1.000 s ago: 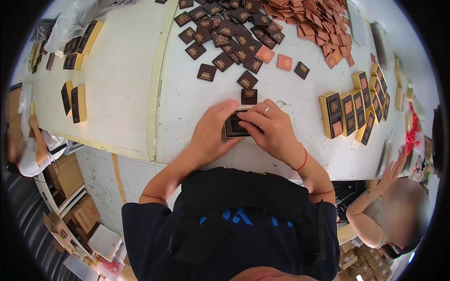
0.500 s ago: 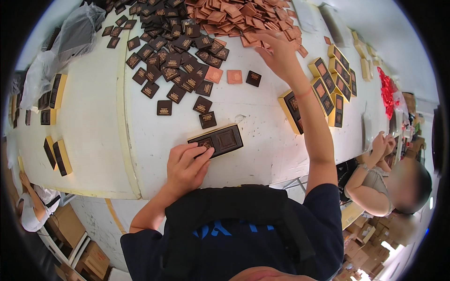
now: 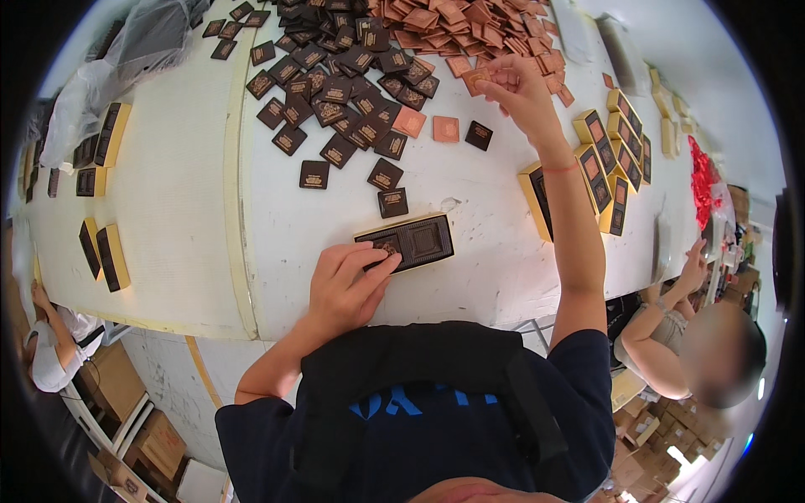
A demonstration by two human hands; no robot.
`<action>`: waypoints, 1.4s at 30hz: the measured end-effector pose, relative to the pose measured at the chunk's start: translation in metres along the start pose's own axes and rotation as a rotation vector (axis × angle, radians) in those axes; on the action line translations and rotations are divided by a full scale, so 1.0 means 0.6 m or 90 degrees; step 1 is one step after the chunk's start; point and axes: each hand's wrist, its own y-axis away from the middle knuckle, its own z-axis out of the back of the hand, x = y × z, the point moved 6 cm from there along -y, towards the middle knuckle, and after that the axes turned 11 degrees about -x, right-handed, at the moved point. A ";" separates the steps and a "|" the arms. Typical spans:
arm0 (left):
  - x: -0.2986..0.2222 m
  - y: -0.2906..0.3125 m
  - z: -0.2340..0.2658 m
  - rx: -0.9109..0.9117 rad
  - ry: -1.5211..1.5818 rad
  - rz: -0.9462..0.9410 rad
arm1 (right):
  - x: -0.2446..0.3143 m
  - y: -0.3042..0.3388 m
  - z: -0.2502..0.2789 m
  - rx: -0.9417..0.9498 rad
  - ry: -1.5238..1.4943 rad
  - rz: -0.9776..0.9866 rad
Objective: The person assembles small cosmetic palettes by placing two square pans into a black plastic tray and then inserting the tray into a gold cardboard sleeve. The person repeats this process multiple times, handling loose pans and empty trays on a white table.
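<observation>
Two hands, well apart. Left hand (image 3: 340, 289): fingers bunched over dark square (image 3: 389, 247) in left compartment of gold-sided box (image 3: 425, 241), flat on white table (image 3: 478, 293). Can't tell if pinching or just pressing; square mostly hidden. Right hand (image 3: 521, 96): pinching copper square (image 3: 475, 80) between thumb and fingers, at near edge of copper pile (image 3: 495, 33). Filled boxes (image 3: 597, 178) grouped beside right forearm (image 3: 573, 226).

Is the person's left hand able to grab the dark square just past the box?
Probably yes: that dark square lies close and uncovered, though the left hand rests on the box before it.
</observation>
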 end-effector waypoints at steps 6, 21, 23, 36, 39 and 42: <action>0.002 0.005 0.005 -0.015 -0.006 -0.012 | 0.069 0.179 -0.057 0.119 -0.237 -0.172; 0.000 0.009 0.002 -0.035 -0.017 -0.011 | 0.047 0.351 -0.123 -0.236 0.014 0.021; 0.001 0.009 0.000 -0.030 -0.014 -0.012 | 0.052 0.346 -0.120 -0.237 0.018 0.022; -0.003 0.004 0.000 -0.036 -0.015 -0.001 | 0.016 0.383 -0.112 -0.326 -0.165 -0.116; -0.002 0.003 0.000 -0.034 -0.009 0.004 | 0.048 0.385 -0.080 -0.274 0.045 0.097; -0.003 0.005 0.004 -0.036 -0.009 0.006 | 0.100 0.394 -0.088 -0.105 0.303 0.341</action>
